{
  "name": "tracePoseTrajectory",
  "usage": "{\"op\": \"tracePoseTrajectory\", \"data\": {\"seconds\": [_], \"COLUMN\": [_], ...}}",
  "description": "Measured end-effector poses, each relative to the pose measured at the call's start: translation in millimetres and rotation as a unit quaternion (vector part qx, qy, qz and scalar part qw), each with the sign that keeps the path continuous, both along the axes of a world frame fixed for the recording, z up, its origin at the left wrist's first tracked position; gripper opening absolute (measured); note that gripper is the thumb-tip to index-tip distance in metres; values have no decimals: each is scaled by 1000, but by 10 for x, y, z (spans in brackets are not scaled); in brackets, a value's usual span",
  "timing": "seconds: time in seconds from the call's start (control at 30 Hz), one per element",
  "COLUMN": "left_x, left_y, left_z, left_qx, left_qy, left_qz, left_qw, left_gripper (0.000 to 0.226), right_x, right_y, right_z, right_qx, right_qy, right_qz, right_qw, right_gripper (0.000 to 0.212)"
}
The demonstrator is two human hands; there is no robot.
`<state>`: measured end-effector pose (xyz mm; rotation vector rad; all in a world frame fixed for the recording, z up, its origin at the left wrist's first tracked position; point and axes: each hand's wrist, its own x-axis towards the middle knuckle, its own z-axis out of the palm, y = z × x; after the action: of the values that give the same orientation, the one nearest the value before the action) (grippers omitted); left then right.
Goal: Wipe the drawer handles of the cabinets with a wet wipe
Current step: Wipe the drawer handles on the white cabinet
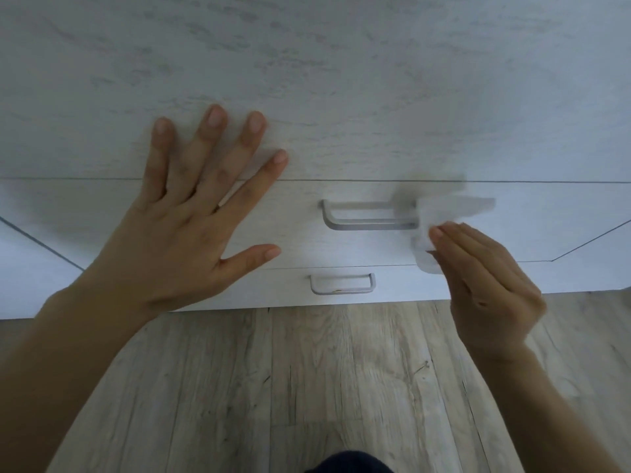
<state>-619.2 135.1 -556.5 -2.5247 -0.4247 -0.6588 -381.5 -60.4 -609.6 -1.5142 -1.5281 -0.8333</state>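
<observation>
The wet wipe [440, 213] is being held by the right hand [485, 288] at the upper handle's [368, 216] right end, the lower handle [342, 284] lying below, the left hand [181, 227] being spread flat far left.

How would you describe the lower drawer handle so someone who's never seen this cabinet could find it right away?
Start at the pale wood-grain cabinet standing on the plank floor. Its front has two drawers stacked, each with a grey bar handle. The lower handle sits just above the floor, below the upper handle; it looks shorter, bears a small yellowish speck, and is clear of the wet wipe held by the right hand.
</observation>
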Motion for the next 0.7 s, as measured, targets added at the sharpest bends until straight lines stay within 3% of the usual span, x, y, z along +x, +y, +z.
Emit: {"op": "tracePoseTrajectory", "data": {"seconds": [0.2,0.4,0.7], "left_x": [-34,-22,111], "left_y": [-145,-114,44], "left_z": [-523,-1167,-1567], "left_qx": [13,21,80], "left_qy": [54,95,41], "left_qz": [-32,-16,1], "left_qw": [998,995,996], "left_gripper": [66,65,64], "right_x": [-170,-246,-255], "right_y": [-335,-180,235], "right_z": [-317,-1003,-1502], "right_qx": [-8,-104,-142], "right_qy": [26,113,126], "right_qz": [-36,-5,8], "right_qw": [999,988,982], "right_gripper": [16,22,25]}}
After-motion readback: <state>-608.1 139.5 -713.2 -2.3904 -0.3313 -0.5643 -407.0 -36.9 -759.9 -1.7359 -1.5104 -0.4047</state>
